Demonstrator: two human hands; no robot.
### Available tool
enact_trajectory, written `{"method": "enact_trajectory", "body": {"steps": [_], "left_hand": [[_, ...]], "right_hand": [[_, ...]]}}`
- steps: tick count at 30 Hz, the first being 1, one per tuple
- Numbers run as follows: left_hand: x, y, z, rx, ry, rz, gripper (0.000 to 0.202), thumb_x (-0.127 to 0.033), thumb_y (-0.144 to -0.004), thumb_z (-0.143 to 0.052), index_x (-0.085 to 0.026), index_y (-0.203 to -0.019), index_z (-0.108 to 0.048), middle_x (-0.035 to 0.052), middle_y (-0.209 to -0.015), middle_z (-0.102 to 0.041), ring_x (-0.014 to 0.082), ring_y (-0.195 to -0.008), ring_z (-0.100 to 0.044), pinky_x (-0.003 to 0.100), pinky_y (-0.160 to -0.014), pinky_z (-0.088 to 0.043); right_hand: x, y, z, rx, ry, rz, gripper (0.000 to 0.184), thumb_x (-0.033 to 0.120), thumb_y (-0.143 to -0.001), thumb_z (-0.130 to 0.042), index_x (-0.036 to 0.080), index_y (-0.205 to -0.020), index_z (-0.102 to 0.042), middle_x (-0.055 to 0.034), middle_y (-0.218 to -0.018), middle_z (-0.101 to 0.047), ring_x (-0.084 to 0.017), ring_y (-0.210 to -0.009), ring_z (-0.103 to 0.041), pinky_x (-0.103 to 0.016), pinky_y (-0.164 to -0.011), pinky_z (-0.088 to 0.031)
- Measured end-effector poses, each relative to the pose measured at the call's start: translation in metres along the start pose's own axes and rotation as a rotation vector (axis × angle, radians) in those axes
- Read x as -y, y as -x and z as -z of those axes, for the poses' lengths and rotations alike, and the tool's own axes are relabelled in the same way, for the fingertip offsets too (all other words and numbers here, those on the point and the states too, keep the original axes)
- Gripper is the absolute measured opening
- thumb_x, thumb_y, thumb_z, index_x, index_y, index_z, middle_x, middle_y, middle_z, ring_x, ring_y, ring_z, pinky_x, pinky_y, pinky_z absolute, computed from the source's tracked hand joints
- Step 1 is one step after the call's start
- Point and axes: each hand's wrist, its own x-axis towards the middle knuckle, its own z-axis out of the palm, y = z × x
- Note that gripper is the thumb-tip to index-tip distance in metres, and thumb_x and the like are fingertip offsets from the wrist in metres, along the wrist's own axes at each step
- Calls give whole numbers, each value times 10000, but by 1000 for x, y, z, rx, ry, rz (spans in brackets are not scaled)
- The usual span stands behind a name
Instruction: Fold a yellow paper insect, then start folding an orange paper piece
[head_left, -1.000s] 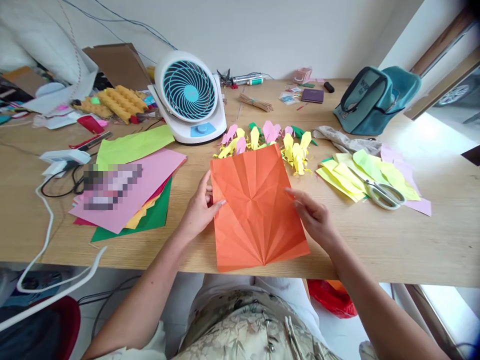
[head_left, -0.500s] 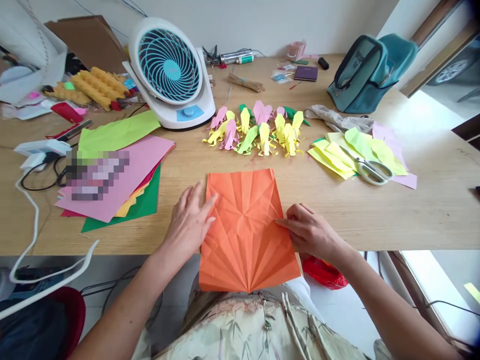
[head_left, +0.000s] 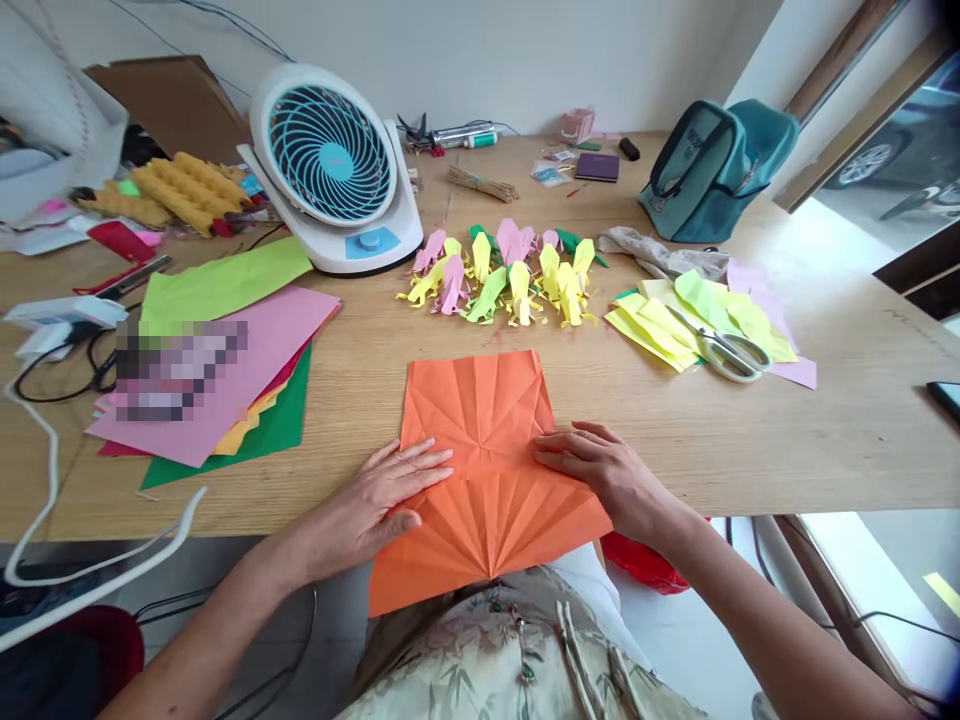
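A creased orange sheet of paper (head_left: 480,400) lies on the table edge in front of me, its fold lines fanning out from two points. Its near part hangs over the edge toward my lap. My left hand (head_left: 397,490) rests flat on the sheet's left side, fingers stretched and thumb apart. On the right side lies my right hand (head_left: 585,465), palm down, with its fingers extended over the paper. Neither hand grips the sheet. Beyond it stand several folded paper figures (head_left: 517,290) in pink, yellow and green.
Coloured paper sheets (head_left: 262,340) are stacked at left, near a white fan (head_left: 409,225). Scissors (head_left: 731,355) lie on yellow and green paper pieces (head_left: 652,325) at right. A teal bag (head_left: 712,180) stands at the back right. A white cable (head_left: 52,480) hangs at left.
My left hand has moved down and flattened onto the paper. My right hand has gone from a pinch at the edge to lying flat. The sheet's near part has spread wider.
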Motion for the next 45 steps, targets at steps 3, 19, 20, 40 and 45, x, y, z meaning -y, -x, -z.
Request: {"method": "enact_trajectory", "body": {"steps": [3,19,20,40,45], "left_hand": [[8,12,10,-14,132,-11,783,-713,-907,-60,-316,-1492,-397,33,-1566,-386,254,-1479,-278,461,-1234,-120],[12,-31,3,-504,142,503,386,-515,-848,-537,-170,-758,-687,29,-659,-686,196,-648,-610,247,-559,-409],[12,-34,2,-516,112,512,354,-493,-845,-545,-176,-760,-675,22,-651,-674,183,-635,-596,243,-557,-393],[-26,-66,-2,-422,-553,-84,443,-278,-985,-453,-228,-1424,-461,99,-1527,-432,308,-1440,-319,535,-1167,-214],[-15,-84,-9,-232,-490,-148,571,-415,-963,-505,-224,-1486,-378,97,-1602,-300,340,-1484,-218,594,-1171,-164]], "right_hand": [[-1,-5,7,-30,-128,-28,404,196,-811,-583,223,-1208,-648,-90,-1288,-652,-251,-1144,-617,-418,-999,-387],[-4,-45,8,-178,-327,-625,348,451,-905,-497,214,-666,-409,49,-586,-435,-109,-557,-375,-246,-537,-272],[-6,-48,7,-190,-308,-640,354,453,-899,-503,215,-659,-395,47,-587,-440,-110,-557,-376,-247,-537,-268],[-8,-66,-6,-134,-31,-802,370,396,-903,-496,201,-1196,-612,15,-608,-635,-160,-531,-525,-266,-535,-272],[-9,-69,-4,-139,-72,-819,366,389,-911,-482,208,-1205,-603,22,-590,-636,-165,-546,-542,-268,-546,-285]]}}
